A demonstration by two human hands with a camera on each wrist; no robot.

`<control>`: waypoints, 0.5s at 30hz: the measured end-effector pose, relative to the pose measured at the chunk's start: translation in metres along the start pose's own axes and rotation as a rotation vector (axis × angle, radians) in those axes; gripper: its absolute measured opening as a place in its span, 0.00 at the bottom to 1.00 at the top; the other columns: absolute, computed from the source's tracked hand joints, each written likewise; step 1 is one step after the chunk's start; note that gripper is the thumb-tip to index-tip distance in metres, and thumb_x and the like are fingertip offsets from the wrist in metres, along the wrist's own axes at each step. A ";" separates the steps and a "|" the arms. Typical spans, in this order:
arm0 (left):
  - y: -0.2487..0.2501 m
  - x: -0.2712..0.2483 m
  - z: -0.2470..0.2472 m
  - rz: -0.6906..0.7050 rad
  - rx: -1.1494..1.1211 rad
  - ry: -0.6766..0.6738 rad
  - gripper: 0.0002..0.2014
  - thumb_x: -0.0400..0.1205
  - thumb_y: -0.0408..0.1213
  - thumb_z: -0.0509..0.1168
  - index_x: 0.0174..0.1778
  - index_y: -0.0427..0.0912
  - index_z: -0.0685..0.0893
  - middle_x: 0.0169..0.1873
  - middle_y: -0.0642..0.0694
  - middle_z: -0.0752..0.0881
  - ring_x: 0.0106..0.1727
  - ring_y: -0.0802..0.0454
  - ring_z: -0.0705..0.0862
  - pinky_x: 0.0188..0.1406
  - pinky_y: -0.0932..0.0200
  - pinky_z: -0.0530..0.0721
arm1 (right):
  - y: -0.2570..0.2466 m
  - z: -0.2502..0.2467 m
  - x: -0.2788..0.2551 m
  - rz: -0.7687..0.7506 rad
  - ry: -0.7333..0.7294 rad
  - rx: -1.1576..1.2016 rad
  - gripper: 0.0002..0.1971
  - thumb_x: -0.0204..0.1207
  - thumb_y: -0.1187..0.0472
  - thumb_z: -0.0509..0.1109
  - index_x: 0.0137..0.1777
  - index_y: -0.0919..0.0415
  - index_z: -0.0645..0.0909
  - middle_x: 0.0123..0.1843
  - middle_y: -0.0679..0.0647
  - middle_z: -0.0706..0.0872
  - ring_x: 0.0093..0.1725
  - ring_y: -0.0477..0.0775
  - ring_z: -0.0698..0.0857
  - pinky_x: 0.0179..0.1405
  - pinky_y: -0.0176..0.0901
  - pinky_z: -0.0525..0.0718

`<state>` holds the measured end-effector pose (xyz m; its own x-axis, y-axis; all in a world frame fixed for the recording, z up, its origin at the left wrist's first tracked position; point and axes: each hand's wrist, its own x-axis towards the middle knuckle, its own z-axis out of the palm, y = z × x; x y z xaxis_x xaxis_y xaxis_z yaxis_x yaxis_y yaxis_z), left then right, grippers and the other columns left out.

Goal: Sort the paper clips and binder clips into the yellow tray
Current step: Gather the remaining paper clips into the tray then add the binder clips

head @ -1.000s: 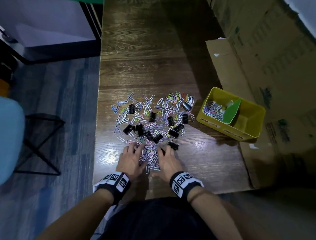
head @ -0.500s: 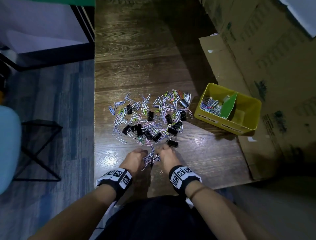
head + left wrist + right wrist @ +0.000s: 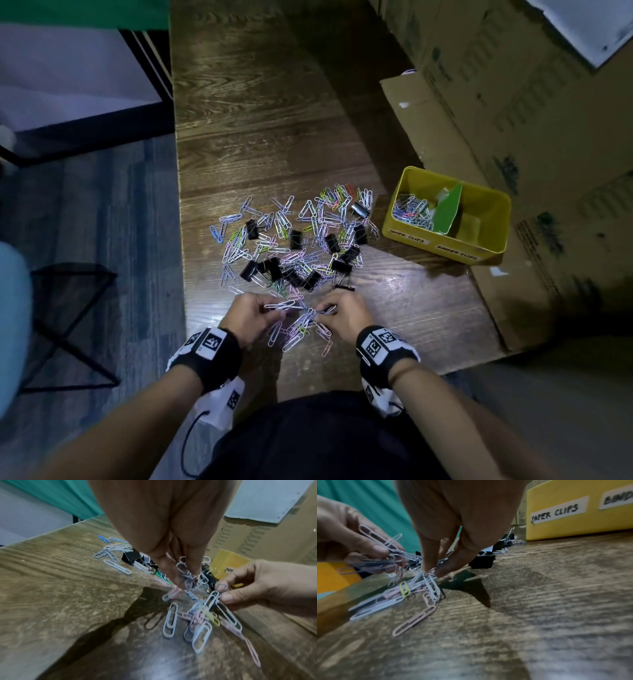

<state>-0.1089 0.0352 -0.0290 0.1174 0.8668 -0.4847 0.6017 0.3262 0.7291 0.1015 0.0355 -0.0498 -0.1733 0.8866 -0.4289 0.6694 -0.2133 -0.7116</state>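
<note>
Both hands, flat on the near paper clips a second ago, curled and drew together: the left hand (image 3: 247, 317) and right hand (image 3: 346, 315) each pinched paper clips (image 3: 301, 325) off the tabletop (image 3: 411, 308).

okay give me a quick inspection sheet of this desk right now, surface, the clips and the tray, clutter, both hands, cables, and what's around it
Surface: dark wood-grain table, glare near the front edge.
Job's things: mixed pile of paper clips and black binder clips mid-table; yellow tray at the right, green divider inside, paper clips in its left compartment, right compartment looks empty; labels read PAPER CLIPS and BINDER CLIPS.
Clutter: nothing seen beyond the clips.
Grippers: left hand holds a bunch of paper clips; right hand pinches paper clips from the near cluster.
Cables: nothing seen on the table.
Surroundings: cardboard boxes to the right, grey floor and a black frame to the left.
</note>
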 end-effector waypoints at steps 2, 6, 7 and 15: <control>0.006 0.002 -0.007 -0.004 -0.134 -0.021 0.08 0.72 0.33 0.74 0.39 0.54 0.90 0.34 0.53 0.91 0.32 0.59 0.87 0.37 0.62 0.86 | -0.001 -0.006 -0.002 0.032 0.000 0.100 0.06 0.66 0.59 0.81 0.41 0.56 0.88 0.57 0.51 0.86 0.57 0.46 0.79 0.67 0.43 0.73; 0.030 0.008 -0.020 -0.004 -0.444 -0.044 0.08 0.71 0.27 0.73 0.43 0.41 0.90 0.34 0.45 0.91 0.32 0.55 0.87 0.33 0.66 0.86 | -0.015 -0.031 -0.012 0.042 0.029 0.334 0.05 0.67 0.62 0.79 0.41 0.60 0.87 0.56 0.49 0.86 0.58 0.47 0.81 0.70 0.52 0.74; 0.039 0.011 -0.022 0.003 -0.482 -0.033 0.08 0.69 0.28 0.74 0.43 0.38 0.90 0.35 0.43 0.91 0.33 0.54 0.88 0.33 0.66 0.86 | -0.018 -0.040 -0.016 0.034 0.063 0.388 0.05 0.67 0.63 0.79 0.41 0.59 0.87 0.54 0.49 0.86 0.57 0.47 0.81 0.69 0.51 0.75; 0.165 0.045 -0.017 0.181 -0.742 -0.065 0.10 0.65 0.28 0.71 0.41 0.37 0.90 0.33 0.45 0.91 0.32 0.55 0.86 0.32 0.66 0.84 | -0.026 -0.137 -0.030 -0.254 0.297 0.724 0.13 0.63 0.71 0.80 0.38 0.50 0.88 0.47 0.48 0.87 0.50 0.45 0.86 0.52 0.39 0.85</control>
<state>-0.0177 0.1343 0.0781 0.2238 0.9142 -0.3378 -0.1170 0.3693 0.9219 0.1886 0.0711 0.0574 0.0094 0.9935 -0.1138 -0.0139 -0.1137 -0.9934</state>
